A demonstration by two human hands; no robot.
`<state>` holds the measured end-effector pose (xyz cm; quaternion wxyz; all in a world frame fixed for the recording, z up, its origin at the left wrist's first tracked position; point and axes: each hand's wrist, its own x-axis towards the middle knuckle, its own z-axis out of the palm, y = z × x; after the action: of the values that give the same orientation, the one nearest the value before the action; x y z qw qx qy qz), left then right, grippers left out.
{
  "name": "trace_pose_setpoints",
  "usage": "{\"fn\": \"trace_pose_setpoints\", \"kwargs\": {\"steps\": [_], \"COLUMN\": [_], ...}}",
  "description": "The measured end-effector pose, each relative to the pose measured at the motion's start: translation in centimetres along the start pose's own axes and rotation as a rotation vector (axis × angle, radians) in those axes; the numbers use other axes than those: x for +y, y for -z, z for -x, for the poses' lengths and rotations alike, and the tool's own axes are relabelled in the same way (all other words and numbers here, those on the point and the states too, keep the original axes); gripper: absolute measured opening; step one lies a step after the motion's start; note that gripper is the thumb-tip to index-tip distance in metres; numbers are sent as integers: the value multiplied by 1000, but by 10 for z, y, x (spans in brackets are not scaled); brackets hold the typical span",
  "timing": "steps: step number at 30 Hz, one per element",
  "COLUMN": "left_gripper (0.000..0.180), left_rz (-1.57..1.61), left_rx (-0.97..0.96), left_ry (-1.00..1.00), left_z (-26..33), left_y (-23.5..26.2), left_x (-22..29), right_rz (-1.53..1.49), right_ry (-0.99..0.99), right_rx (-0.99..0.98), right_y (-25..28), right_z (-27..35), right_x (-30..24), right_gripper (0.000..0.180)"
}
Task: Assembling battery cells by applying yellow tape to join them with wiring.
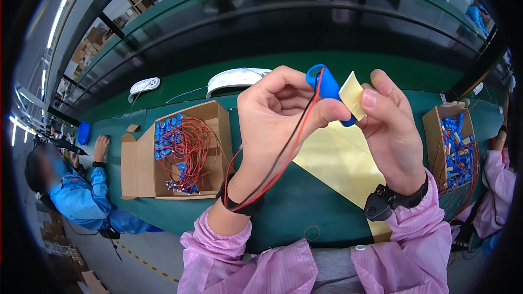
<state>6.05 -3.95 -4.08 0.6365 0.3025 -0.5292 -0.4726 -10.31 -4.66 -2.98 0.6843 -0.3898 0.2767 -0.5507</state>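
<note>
**Inspector A:** Start with the hands, taking the open cardboard box (180, 152) on the green bench (305, 207) as reference.

**Inspector B:** Both hands are raised to the right of that box and above the bench. The left hand (275, 122) has its fingers curled closed around a small blue battery pack (327, 91); the thumb presses on the pack's lower front. Red and black wires (283, 155) run from the pack down across the palm to the wrist.

**Inspector A:** And the right hand?

**Inspector B:** The right hand (389, 130) is just beside the left, further from the box. Thumb and forefinger are pinched narrow on a strip of yellow tape (354, 98), which lies against the blue pack. Both wrists wear black bands over pink sleeves.

**Inspector A:** Contents of the reference box?

**Inspector B:** Blue packs with tangled red wires, much like the one held. A yellow sheet (338, 163) lies flat on the bench to the right of the box, beneath the hands. A second box (452, 147) with similar blue packs stands well to the right.

**Inspector A:** Anything behind the box?

**Inspector B:** Two white curved covers: one (237, 79) just behind it, one (144, 86) behind and to the left. A person in a blue coat (81, 196) sits left of the box, one hand on the bench.
</note>
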Motion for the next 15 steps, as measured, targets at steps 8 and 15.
{"fn": "trace_pose_setpoints", "kwargs": {"steps": [8, 15], "left_gripper": [28, 32], "left_rz": [47, 3], "left_rx": [-2, -37], "left_ry": [53, 100], "left_z": [-9, -4], "left_y": [-3, -3], "left_x": [-2, 5], "right_rz": [18, 184], "right_ry": [-10, 205], "right_rx": [44, -65], "right_y": [3, 7], "right_z": [-8, -16], "right_x": [-2, -2], "right_gripper": [33, 40]}}
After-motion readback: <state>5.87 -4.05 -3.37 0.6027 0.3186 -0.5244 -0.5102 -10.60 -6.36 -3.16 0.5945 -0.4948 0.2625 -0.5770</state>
